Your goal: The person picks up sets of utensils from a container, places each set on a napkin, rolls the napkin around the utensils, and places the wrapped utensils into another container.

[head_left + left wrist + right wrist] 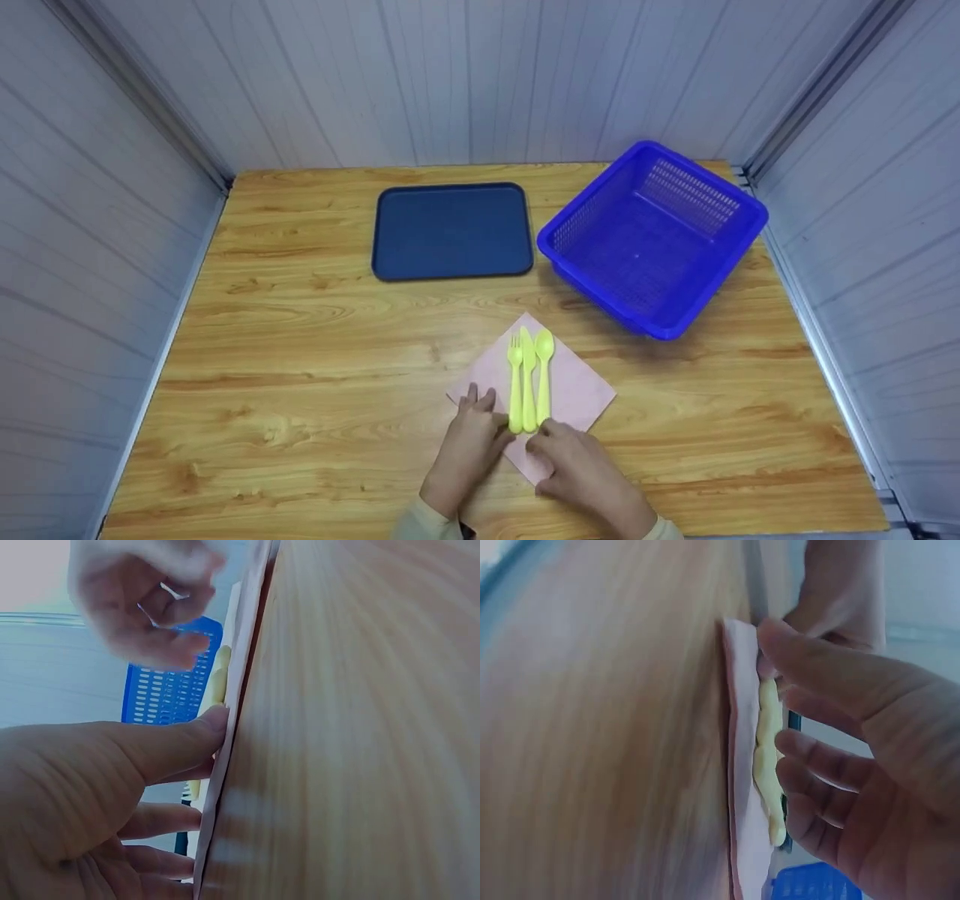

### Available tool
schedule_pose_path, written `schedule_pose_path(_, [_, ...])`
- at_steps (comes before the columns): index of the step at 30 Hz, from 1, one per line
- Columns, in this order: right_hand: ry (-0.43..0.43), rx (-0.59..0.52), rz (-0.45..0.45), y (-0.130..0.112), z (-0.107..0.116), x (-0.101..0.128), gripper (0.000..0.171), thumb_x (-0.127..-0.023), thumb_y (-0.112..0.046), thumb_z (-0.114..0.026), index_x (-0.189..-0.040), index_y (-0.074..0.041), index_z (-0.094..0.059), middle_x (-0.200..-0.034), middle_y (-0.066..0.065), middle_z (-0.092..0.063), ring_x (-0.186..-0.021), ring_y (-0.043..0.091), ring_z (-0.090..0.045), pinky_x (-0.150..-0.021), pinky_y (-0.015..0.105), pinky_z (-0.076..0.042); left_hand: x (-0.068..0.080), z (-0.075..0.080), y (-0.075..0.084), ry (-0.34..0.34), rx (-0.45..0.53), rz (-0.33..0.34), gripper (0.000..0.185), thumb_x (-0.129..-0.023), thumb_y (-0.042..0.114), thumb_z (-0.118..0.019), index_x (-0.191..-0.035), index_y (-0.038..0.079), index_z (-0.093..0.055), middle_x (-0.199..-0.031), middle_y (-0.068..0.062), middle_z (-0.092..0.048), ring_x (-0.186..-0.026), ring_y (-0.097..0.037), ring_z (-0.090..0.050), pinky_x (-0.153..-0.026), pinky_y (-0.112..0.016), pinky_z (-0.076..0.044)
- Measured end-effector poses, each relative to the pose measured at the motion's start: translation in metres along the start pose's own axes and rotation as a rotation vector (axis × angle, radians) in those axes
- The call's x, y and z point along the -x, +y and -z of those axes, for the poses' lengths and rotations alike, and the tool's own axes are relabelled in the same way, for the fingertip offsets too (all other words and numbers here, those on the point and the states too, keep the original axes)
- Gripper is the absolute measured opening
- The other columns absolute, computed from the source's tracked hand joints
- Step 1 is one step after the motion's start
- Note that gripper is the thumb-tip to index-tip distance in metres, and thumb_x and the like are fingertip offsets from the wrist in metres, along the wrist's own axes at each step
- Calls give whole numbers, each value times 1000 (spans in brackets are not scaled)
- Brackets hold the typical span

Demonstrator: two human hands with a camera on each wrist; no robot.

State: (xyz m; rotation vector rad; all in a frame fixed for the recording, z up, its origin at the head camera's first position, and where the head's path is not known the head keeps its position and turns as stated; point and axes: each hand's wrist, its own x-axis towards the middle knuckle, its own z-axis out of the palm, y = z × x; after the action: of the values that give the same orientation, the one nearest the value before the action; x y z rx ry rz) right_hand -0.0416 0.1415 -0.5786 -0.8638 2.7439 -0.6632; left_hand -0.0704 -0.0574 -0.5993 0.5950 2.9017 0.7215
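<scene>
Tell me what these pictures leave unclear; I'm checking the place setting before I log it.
- Head view: the handle ends of the yellow cutlery and the near corner of the pink napkin are covered by the left hand and right hand.
- Wrist views: cutlery shows edge-on and blurred, so fork, knife and spoon cannot be told apart.

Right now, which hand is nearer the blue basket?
Right. The right hand sits at the pink napkin's near corner, below the blue basket; the left hand lies further left, across the yellow cutlery.
</scene>
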Motion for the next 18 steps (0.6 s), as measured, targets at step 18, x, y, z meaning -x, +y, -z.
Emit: schedule_pose_path(18, [203, 5, 0, 2, -14, -3, 6, -86, -14, -72, -81, -16, -69, -74, -10, -61, -63, 7, -59, -50, 25, -47, 6, -2, -6, 35, 30, -13, 20, -91, 28, -68, -95, 10, -75, -123, -19, -62, -127, -47, -44, -108, -54, -30])
